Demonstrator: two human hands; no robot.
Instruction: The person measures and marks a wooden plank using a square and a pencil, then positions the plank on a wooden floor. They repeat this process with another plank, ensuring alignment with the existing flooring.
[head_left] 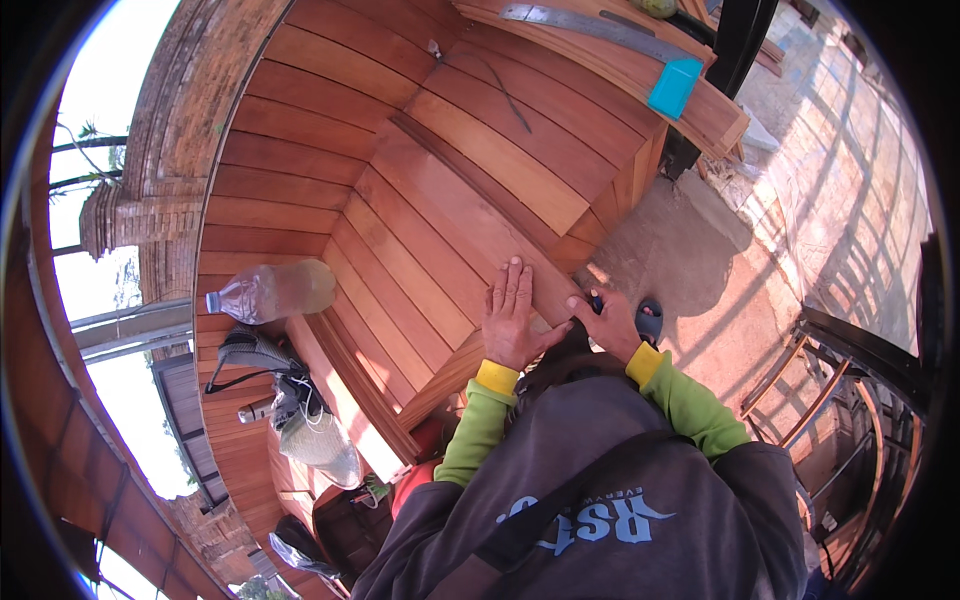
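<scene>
My left hand (510, 318) lies flat, fingers spread, on a reddish-brown wooden plank (465, 215). The plank rests on a slatted wooden bench seat (385, 270). Beside the plank's near end, my right hand (608, 325) is closed, its thumb at the plank's edge. A small dark, bluish thing (597, 301) shows between its fingers; too little of it is visible to name its kind. Farther off at the upper right, a try square with a teal handle (676, 87) lies on stacked boards (715, 118), its metal blade stretching left.
A large clear plastic bottle (290, 288) lies on the left bench. Near it are a dark grey bag (258, 350) and a pale mesh bag (322, 450). A thin dark cord (505, 95) hangs over the far slats. Metal-framed furniture (850, 400) stands at right; a sandalled foot (650, 320) shows below.
</scene>
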